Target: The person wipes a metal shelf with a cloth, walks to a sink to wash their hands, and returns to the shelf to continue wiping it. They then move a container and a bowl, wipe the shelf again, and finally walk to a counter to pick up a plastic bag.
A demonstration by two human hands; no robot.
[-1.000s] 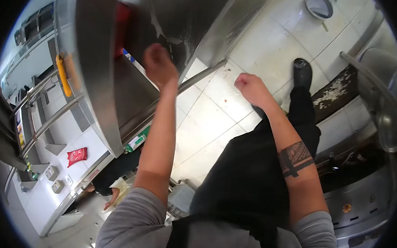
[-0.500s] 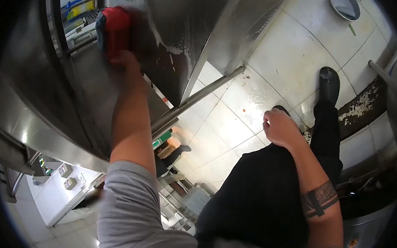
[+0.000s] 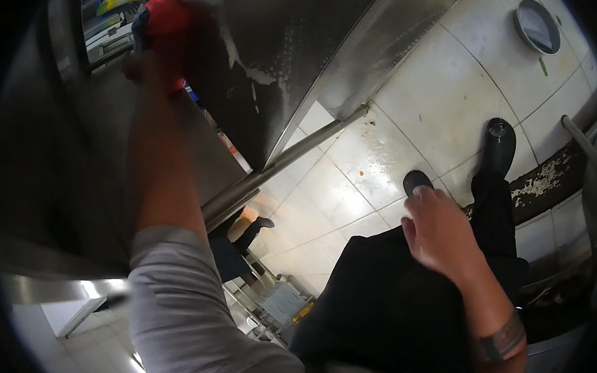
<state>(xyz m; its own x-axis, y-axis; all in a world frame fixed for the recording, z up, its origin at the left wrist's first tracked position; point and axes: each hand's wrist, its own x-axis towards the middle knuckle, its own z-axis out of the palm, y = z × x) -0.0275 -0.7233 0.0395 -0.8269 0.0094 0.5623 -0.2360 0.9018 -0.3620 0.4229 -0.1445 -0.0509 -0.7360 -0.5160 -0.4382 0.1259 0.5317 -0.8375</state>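
Observation:
My left hand (image 3: pixel 146 69), smeared by motion, is at the upper left, closed on a red cloth (image 3: pixel 169 21) with a grey-blue edge. The cloth is against a dark metal panel (image 3: pixel 273 33) marked with whitish, soapy-looking streaks. My right hand (image 3: pixel 438 227) hangs over my black apron (image 3: pixel 387 292), near one of my shoes. Its thumb stands off from the loosely bent fingers, and I see nothing in it.
A metal bar (image 3: pixel 293 152) runs along the panel's lower edge. On the wet tiled floor (image 3: pixel 395 151) stands a round metal bowl (image 3: pixel 538 27). Another person's leg (image 3: pixel 249 234) shows beyond the bar. A pipe (image 3: pixel 584 137) stands at the right.
My left hand and the red cloth have shifted slightly up and left. My right hand has turned, showing its back, with the thumb now apart. The view has tilted a little.

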